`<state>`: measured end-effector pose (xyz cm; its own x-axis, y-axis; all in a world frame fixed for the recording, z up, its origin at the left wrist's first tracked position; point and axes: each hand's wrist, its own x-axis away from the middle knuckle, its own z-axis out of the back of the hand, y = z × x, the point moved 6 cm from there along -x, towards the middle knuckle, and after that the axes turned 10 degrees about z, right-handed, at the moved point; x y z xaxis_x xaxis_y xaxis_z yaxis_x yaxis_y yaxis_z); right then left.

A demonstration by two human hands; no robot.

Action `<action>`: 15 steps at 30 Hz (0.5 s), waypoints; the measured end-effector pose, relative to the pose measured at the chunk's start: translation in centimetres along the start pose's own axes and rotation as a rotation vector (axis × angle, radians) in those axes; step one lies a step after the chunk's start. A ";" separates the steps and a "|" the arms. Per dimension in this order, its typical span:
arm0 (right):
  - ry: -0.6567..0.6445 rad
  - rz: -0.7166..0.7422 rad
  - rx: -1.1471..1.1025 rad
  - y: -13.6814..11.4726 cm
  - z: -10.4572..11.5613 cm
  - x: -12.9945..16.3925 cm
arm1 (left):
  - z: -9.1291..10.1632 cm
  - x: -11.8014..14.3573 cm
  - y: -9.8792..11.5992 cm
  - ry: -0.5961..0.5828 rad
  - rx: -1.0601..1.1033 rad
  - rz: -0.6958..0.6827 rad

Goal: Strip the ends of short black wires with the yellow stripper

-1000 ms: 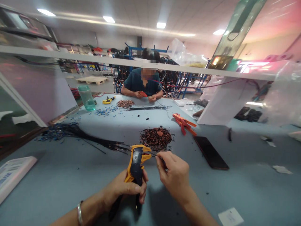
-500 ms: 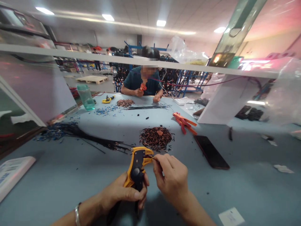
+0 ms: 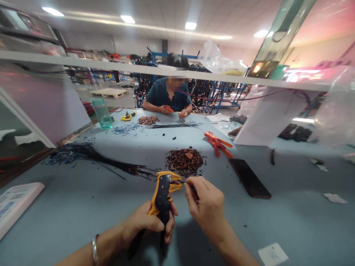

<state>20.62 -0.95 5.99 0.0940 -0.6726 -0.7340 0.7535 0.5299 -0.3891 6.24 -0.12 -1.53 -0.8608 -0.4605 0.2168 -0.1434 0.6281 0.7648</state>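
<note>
My left hand (image 3: 151, 221) is wrapped round the handles of a yellow and black wire stripper (image 3: 163, 192), its jaws pointing right. Just right of those jaws, my right hand (image 3: 206, 199) pinches a thin dark wire (image 3: 183, 181), mostly hidden by the fingers. The wire's tip reaches the jaws; whether it lies between them I cannot tell. Behind the tool lies a heap of short black and copper-coloured scraps (image 3: 183, 161). A bundle of long black wires (image 3: 116, 164) stretches leftward, with blue ends at its far side.
Red-orange pliers (image 3: 217, 143) and a dark phone (image 3: 249, 178) lie to the right. A white box-like device (image 3: 19, 205) sits at left, a green bottle (image 3: 102, 113) farther back. Across the table a person (image 3: 169, 94) holds an orange tool, below a white shelf edge (image 3: 216, 77).
My right hand has moved slightly right, away from the stripper's jaws. The stripper has shifted a little to the right. Across the table, the person's orange tool has been lowered.
</note>
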 end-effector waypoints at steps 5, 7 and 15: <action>-0.019 -0.287 -0.203 3.2 0.4 -0.3 | -0.2 -0.3 0.4 -0.061 0.129 0.006; -0.027 -0.325 -0.298 3.8 0.3 -0.4 | -0.1 -0.3 0.5 -0.064 0.167 0.003; -0.284 -0.343 -0.801 2.2 -1.7 0.1 | -0.4 -0.1 -1.1 -0.157 0.111 0.184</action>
<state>21.16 1.05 4.16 0.1849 -0.9047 -0.3839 0.1029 0.4063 -0.9079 6.70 -1.05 -2.16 -0.9415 -0.2346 0.2421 -0.0230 0.7613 0.6480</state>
